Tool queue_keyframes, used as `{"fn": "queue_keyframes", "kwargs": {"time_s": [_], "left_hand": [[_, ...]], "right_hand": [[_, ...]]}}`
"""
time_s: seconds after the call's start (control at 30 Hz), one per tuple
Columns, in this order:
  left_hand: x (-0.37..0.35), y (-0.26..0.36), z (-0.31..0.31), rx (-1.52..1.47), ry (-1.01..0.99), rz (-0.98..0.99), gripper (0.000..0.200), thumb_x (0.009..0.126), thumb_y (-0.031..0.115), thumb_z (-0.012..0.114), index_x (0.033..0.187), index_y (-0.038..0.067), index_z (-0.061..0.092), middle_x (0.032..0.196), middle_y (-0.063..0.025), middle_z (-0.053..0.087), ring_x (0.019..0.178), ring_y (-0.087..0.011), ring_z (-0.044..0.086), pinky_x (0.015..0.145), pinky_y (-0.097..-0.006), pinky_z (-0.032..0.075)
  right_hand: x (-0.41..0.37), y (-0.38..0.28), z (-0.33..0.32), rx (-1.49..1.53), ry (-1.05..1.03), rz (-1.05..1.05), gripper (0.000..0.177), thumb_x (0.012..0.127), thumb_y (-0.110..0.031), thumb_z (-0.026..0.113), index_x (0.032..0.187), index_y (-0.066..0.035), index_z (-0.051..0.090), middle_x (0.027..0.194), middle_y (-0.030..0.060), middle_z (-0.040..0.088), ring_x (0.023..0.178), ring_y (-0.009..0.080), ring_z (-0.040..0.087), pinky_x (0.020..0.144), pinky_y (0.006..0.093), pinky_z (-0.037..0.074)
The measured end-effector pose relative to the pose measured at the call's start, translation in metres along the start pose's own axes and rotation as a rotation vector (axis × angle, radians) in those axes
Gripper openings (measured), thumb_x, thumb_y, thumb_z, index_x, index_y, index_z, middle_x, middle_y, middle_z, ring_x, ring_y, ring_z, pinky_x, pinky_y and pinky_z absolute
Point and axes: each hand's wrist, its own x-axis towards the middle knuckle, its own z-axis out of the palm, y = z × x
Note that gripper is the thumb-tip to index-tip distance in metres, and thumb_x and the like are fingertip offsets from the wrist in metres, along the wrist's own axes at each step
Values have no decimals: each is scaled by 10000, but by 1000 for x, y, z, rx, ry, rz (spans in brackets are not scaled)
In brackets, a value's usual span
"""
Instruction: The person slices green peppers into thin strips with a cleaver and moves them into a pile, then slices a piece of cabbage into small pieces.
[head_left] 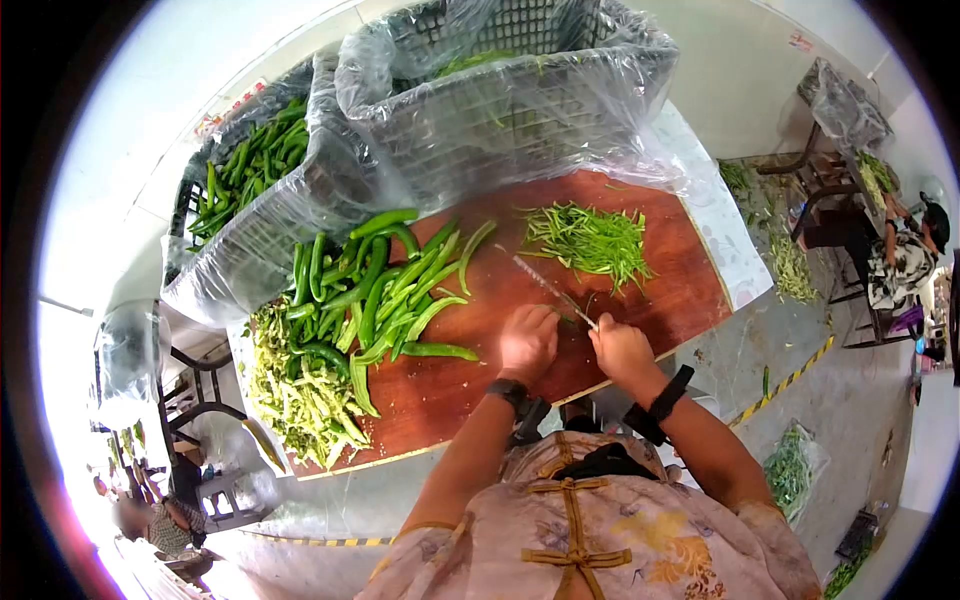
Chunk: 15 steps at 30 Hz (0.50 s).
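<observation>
My right hand (622,352) is closed round the handle of a knife (552,288), whose thin blade slants up and left over the red-brown board. Close beside it, my left hand (529,343) rests on the board with curled fingers; whatever they hold is hidden, though a bit of green shows between the two hands. Beyond the blade lies a pile of thin green pepper strips (590,240). To the left are whole and split long green peppers (385,290), and nearer the left edge a heap of pale pepper cores and seeds (297,390).
A plastic-lined crate (520,110) stands behind the board (440,400), with a second crate of whole peppers (265,150) at the left. Chairs are on both sides. Another person (905,250) sits at far right, one more (165,520) at lower left. A bag of greens (792,470) lies on the floor.
</observation>
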Motion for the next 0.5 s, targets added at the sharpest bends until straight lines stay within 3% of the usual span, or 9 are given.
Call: {"fn": "queue_keyframes", "kwargs": {"time_s": [0.23, 0.5], "left_hand": [[-1, 1, -1, 23, -42, -14, 157, 612, 53, 670, 729, 99, 576, 851, -48, 580, 869, -259, 569, 725, -372, 491], [0, 0, -2, 22, -43, -4, 165, 621, 61, 668, 768, 99, 604, 874, -41, 592, 886, -258, 570, 730, -371, 490]], "right_hand": [[-26, -1, -5, -78, -95, -68, 203, 906, -188, 542, 860, -2, 473, 632, 178, 602, 594, 374, 615, 533, 472, 494], [-21, -1, -2, -69, -172, -31, 203, 910, -180, 534, 852, 6, 476, 617, 189, 599, 592, 380, 617, 528, 476, 495]]}}
